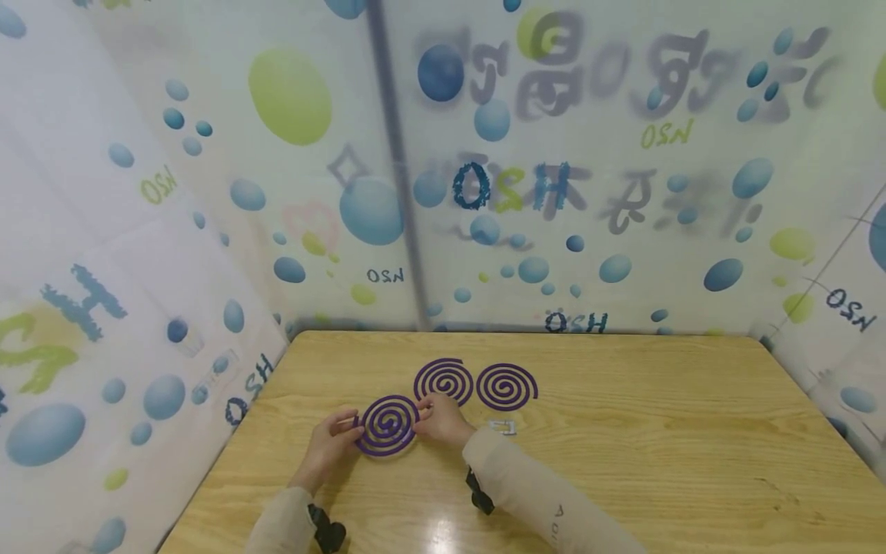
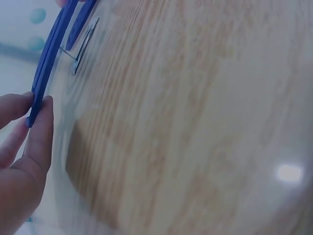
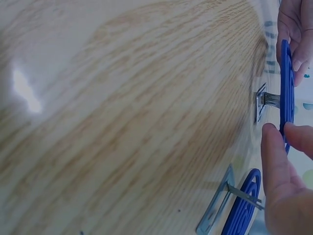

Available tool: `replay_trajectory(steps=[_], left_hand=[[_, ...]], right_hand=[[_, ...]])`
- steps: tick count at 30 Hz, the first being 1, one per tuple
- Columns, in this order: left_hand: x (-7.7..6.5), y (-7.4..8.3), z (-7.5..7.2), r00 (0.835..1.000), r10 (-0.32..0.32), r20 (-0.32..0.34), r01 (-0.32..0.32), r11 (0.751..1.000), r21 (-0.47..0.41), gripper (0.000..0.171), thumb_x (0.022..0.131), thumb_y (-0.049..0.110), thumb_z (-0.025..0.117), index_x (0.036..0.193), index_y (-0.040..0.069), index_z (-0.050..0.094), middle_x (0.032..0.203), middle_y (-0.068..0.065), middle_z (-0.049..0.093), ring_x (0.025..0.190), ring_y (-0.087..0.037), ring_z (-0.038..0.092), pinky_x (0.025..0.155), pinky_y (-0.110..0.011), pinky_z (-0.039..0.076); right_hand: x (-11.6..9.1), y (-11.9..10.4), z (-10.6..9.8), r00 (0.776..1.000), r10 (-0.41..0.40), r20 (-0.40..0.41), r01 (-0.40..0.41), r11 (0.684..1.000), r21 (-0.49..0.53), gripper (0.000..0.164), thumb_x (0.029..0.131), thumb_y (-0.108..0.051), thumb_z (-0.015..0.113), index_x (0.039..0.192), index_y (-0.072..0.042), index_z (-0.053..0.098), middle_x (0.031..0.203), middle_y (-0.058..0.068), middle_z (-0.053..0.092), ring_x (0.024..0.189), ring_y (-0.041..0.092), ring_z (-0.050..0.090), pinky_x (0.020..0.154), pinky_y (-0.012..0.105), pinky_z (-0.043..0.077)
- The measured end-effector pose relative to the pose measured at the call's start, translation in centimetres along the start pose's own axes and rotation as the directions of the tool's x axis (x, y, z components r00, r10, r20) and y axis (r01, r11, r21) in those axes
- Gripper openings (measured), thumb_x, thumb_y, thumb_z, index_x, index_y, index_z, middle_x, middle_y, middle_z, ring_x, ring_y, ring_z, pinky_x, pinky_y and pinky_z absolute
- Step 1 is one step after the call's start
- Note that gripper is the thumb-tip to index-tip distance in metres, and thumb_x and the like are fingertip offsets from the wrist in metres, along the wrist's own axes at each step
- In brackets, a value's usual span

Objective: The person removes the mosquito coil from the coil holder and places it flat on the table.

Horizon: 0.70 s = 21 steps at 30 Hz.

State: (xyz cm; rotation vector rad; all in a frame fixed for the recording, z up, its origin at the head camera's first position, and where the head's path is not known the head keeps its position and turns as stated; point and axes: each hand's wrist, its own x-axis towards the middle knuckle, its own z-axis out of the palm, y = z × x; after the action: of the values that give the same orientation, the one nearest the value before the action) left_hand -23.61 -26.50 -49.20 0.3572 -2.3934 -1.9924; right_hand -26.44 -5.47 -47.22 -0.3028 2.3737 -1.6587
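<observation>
Left hand and right hand both pinch coil edges above counter. Risk: brittle spiral likely snaps if twisted.

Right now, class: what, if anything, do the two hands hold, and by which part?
Both hold the nearest purple spiral coil by its outer rim: the left hand pinches the left edge, the right hand the right edge.
</observation>
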Motion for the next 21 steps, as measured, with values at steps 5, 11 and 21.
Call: replay_trajectory(steps=[5,11,21], left_hand=[[-0.16,-0.10,0.28,1.000,0.013,0.012,-0.012,1.000,-0.011,0.038,0.081,-0.005,0.057,0.116,-0.011,0.047,0.096,-0.020,0.060,0.075,-0.017,0.060,0.063,-0.028,0.053],[-0.41,0.08,0.55,1.000,0.013,0.006,-0.013,1.000,-0.002,0.038,0.080,-0.005,0.058,0.116,-0.011,0.047,0.096,-0.021,0.060,0.074,-0.017,0.060,0.061,-0.028,0.053],[-0.41,-0.13,0.75,0.999,-0.018,0.026,0.018,1.000,0.010,0.040,0.083,0.001,0.057,0.120,-0.009,0.044,0.106,-0.027,0.056,0.082,-0.019,0.060,0.068,-0.032,0.053]], right_hand=[[-0.14,0.17,-0.23,1.000,0.005,0.011,-0.006,0.999,0.043,0.034,0.066,0.013,0.066,0.097,0.009,0.054,0.081,0.019,0.061,0.068,0.024,0.062,0.057,0.025,0.053],[-0.13,0.25,-0.49,1.000,0.002,0.020,-0.003,0.999,0.036,0.035,0.066,0.013,0.065,0.098,0.010,0.054,0.081,0.018,0.061,0.069,0.023,0.062,0.057,0.024,0.053],[-0.23,0.48,-0.01,0.999,0.002,0.037,-0.006,0.994,0.112,0.043,0.075,0.008,0.060,0.116,0.014,0.045,0.083,0.015,0.057,0.074,0.026,0.061,0.059,0.029,0.054]])
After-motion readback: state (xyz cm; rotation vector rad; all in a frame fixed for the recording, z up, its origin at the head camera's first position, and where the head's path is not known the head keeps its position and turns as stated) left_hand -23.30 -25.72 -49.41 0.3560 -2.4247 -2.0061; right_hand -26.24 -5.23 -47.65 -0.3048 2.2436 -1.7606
